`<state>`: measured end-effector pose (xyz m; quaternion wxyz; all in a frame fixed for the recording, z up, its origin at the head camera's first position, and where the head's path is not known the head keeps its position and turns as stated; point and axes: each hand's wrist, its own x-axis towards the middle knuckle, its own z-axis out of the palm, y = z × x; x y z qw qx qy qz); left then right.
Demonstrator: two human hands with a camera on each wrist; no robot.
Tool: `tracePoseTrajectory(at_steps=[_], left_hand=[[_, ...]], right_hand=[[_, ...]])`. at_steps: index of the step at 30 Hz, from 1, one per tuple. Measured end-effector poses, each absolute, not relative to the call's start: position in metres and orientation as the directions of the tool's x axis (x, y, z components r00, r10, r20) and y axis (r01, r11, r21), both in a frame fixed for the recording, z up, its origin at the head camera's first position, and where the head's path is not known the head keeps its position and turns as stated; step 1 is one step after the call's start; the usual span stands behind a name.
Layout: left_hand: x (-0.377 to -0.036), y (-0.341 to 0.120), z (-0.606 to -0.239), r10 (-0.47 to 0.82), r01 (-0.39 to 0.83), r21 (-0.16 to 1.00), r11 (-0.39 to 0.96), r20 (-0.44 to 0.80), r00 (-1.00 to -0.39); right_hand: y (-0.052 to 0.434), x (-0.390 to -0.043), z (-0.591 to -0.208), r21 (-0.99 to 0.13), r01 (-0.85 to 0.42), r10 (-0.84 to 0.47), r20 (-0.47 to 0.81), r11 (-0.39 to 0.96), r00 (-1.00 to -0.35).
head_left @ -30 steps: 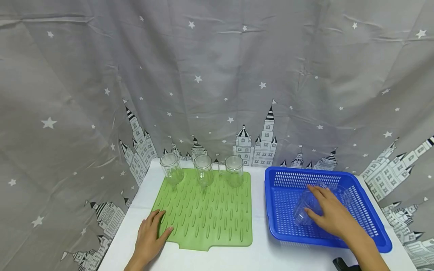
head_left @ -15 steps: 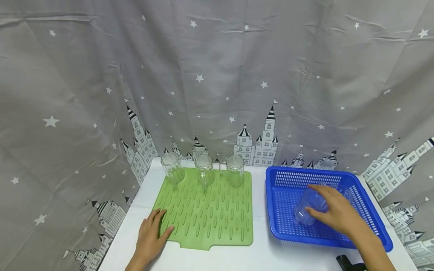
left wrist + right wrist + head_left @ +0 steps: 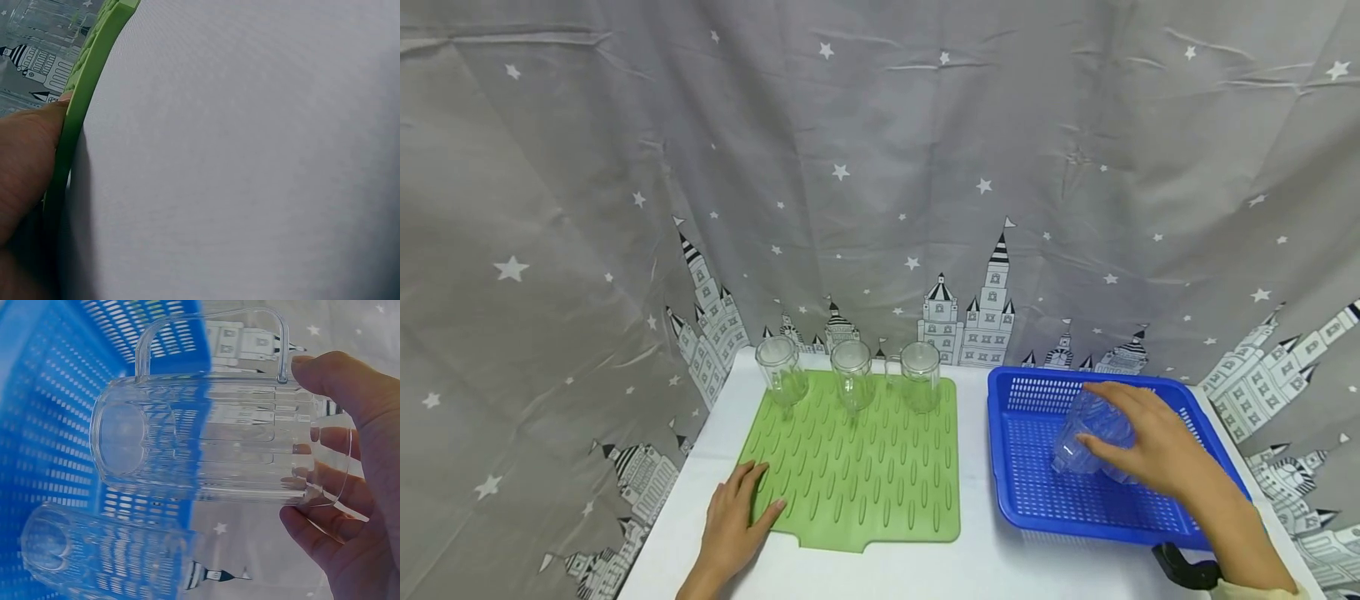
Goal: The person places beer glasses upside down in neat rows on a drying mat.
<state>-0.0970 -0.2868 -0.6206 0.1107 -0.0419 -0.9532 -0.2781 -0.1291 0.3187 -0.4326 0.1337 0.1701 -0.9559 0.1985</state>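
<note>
My right hand [image 3: 1150,442] grips a clear glass mug [image 3: 206,437] near one end, thumb on one side and fingers on the other. That mug lies tilted over the blue plastic basket [image 3: 1011,504], its handle facing up in the right wrist view. Below it in that view, another clear mug [image 3: 112,556] is in the basket. My left hand [image 3: 730,521] rests on the left edge of the green ridged mat [image 3: 865,467]. Three clear mugs stand in a row along the mat's far edge: a left one [image 3: 781,375], a middle one [image 3: 852,379] and a right one [image 3: 919,379].
A white cloth [image 3: 970,558] covers the table under mat and basket. Behind it hangs a grey curtain [image 3: 880,167] with stars and castles. A black strap-like piece [image 3: 1183,571] sits beside my right wrist.
My right hand has closed in on the mug and raised it a little, shifting slightly up and right. The left hand and the mugs on the mat have stayed put.
</note>
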Motion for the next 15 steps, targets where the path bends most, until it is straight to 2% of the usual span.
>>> tracePoseTrajectory(at_steps=[6, 15], left_hand=[[-0.0976, -0.2866, -0.6185, 0.014, 0.123, 0.534, 0.837, 0.204, -0.979], [-0.0958, -0.2851, -0.6178, 0.013, 0.127, 0.54, 0.832, 0.21, -0.978]], right_hand=[[0.3196, -0.1282, -0.4205, -0.35, -0.363, -0.247, 0.334, 0.863, -0.91], [0.3187, -0.1285, -0.4239, -0.357, -0.359, -0.246, 0.323, 0.862, -0.914]])
